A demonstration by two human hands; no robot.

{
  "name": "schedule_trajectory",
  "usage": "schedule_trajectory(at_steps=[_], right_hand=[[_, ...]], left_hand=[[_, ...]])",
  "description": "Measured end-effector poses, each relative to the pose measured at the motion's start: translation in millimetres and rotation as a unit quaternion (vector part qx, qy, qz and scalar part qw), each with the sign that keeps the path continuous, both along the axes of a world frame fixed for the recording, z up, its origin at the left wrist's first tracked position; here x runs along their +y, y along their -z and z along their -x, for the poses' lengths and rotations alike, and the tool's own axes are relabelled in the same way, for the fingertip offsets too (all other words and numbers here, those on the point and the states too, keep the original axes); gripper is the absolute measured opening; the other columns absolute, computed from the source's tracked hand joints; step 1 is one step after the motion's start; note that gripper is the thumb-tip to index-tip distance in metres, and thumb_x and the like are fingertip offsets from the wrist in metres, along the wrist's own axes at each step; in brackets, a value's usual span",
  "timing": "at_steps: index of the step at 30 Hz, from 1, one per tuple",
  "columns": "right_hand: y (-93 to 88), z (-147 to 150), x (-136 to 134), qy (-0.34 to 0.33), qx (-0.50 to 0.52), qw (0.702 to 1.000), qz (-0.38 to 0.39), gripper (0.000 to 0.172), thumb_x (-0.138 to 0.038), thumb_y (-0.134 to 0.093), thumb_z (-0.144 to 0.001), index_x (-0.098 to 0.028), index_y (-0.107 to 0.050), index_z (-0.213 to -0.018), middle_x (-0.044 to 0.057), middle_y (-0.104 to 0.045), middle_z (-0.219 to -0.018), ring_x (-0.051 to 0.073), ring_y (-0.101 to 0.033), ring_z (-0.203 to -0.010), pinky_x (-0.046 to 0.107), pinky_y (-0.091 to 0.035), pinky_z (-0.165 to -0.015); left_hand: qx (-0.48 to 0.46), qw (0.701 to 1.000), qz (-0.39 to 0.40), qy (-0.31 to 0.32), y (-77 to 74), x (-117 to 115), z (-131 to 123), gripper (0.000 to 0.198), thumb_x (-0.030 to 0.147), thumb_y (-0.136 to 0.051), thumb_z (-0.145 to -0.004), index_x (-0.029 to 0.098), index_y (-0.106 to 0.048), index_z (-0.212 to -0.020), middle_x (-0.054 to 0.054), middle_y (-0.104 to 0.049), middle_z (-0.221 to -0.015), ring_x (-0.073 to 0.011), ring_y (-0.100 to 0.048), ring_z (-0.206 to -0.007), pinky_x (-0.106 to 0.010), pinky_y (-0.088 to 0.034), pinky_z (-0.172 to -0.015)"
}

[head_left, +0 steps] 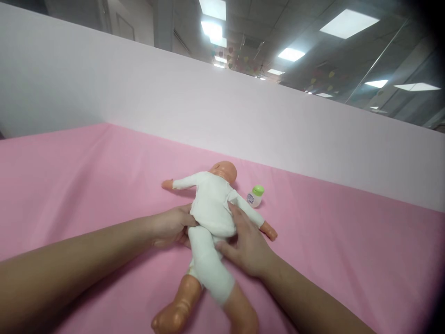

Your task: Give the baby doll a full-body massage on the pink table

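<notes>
A baby doll (212, 208) in a white bodysuit lies on the pink sheet (86, 176), head away from me, arms spread, bare legs toward me. My left hand (172, 227) grips the doll's left side at the waist, fingers curled under the cloth. My right hand (245, 243) rests against the doll's right hip, fingers pressed on the white fabric with the thumb near the thigh. One leg is covered in white cloth down to the knee.
A small white bottle with a green cap (255, 195) stands on the sheet just right of the doll's head. A pale partition wall (243, 111) runs along the far side of the surface.
</notes>
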State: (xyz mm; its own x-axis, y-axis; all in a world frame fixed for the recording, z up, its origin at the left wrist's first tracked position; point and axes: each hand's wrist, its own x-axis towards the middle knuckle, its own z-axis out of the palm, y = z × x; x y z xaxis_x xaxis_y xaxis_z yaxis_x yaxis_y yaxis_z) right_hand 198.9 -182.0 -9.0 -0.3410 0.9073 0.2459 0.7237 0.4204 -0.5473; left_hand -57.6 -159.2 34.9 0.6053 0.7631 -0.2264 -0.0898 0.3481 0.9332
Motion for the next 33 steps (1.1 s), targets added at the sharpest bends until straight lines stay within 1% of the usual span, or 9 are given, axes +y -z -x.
schedule_trajectory(at_steps=[2,4,7,11,15,19,24,28,33], right_hand=[[3.0,3.5,0.1,-0.011,0.005,1.000,0.013,0.112,-0.055,-0.077,-0.083,-0.032,-0.007,-0.167,0.009,-0.012,-0.175,0.037,-0.015,-0.160,0.063,-0.029,-0.123],[4.3,7.7,-0.1,-0.012,0.019,1.000,0.021,0.114,-0.052,-0.077,-0.083,-0.033,-0.003,-0.167,0.010,-0.007,-0.175,0.037,-0.012,-0.161,0.064,-0.029,-0.123],[4.0,13.8,-1.9,-0.005,0.042,0.999,0.016,0.115,-0.046,-0.079,-0.082,-0.034,-0.003,-0.167,0.012,-0.009,-0.175,0.039,-0.015,-0.160,0.065,-0.033,-0.120],[4.8,16.1,-2.9,0.005,0.049,0.999,0.016,0.118,-0.039,-0.082,-0.079,-0.037,-0.002,-0.167,0.011,-0.010,-0.175,0.039,-0.020,-0.159,0.064,-0.036,-0.119],[5.9,11.7,-0.3,-0.003,0.044,0.998,0.052,0.119,-0.036,-0.080,-0.079,-0.040,0.001,-0.166,0.008,-0.005,-0.176,0.036,-0.016,-0.160,0.061,-0.036,-0.121],[0.4,5.3,1.0,-0.020,0.043,0.996,0.071,0.118,-0.031,-0.079,-0.078,-0.039,-0.001,-0.166,0.008,-0.007,-0.175,0.035,-0.019,-0.160,0.060,-0.037,-0.120],[-7.4,-4.8,4.3,-0.047,0.039,0.995,0.083,0.116,-0.023,-0.076,-0.076,-0.034,-0.006,-0.167,0.010,-0.018,-0.174,0.034,-0.019,-0.160,0.060,-0.034,-0.122],[-8.3,-9.1,7.5,-0.051,0.040,0.993,0.094,0.116,-0.020,-0.074,-0.075,-0.035,-0.005,-0.167,0.010,-0.022,-0.172,0.035,-0.023,-0.159,0.060,-0.036,-0.121],[-3.7,-5.4,7.1,-0.041,0.031,0.995,0.080,0.111,-0.023,-0.071,-0.079,-0.036,-0.004,-0.167,0.007,-0.014,-0.174,0.032,-0.016,-0.161,0.059,-0.031,-0.124]], left_hand=[[-0.024,0.998,0.035,0.037,-2.2,-3.6,-2.8,0.067,0.028,-0.073,-0.083,0.022,-0.054,-0.147,-0.013,-0.074,-0.122,-0.0367,-0.068,-0.118,-0.047,-0.055,-0.096],[-0.048,0.996,0.038,0.057,-1.4,-6.8,-5.9,0.060,0.034,-0.071,-0.087,0.017,-0.057,-0.143,-0.014,-0.073,-0.124,-0.0392,-0.064,-0.124,-0.049,-0.051,-0.103],[-0.071,0.995,0.014,0.074,5.2,-8.8,-10.2,0.056,0.041,-0.076,-0.085,0.014,-0.065,-0.132,-0.017,-0.073,-0.124,-0.0426,-0.062,-0.127,-0.051,-0.048,-0.109],[-0.067,0.994,0.029,0.075,17.4,-2.9,-10.8,0.056,0.025,-0.079,-0.076,0.012,-0.066,-0.128,-0.018,-0.073,-0.122,-0.0429,-0.063,-0.125,-0.058,-0.044,-0.112],[-0.062,0.994,0.066,0.055,23.2,4.7,-6.3,0.057,0.011,-0.072,-0.068,0.015,-0.069,-0.124,-0.013,-0.075,-0.116,-0.0366,-0.067,-0.118,-0.053,-0.049,-0.106],[-0.111,0.987,0.082,0.081,23.2,8.0,-1.8,0.049,0.013,-0.065,-0.069,0.011,-0.073,-0.117,-0.014,-0.076,-0.103,-0.0302,-0.072,-0.096,-0.042,-0.057,-0.089],[-0.096,0.984,0.113,0.098,20.9,12.0,3.2,0.038,0.017,-0.064,-0.071,0.011,-0.077,-0.106,-0.013,-0.076,-0.098,-0.0236,-0.070,-0.074,-0.034,-0.059,-0.071],[-0.071,0.990,0.080,0.092,18.6,11.2,3.3,0.040,0.016,-0.064,-0.069,0.013,-0.077,-0.106,-0.012,-0.074,-0.110,-0.0236,-0.069,-0.078,-0.034,-0.059,-0.071],[-0.043,0.996,0.011,0.078,19.0,7.5,-1.6,0.048,0.016,-0.068,-0.063,0.015,-0.072,-0.111,-0.010,-0.072,-0.107,-0.0298,-0.070,-0.090,-0.042,-0.059,-0.079]])
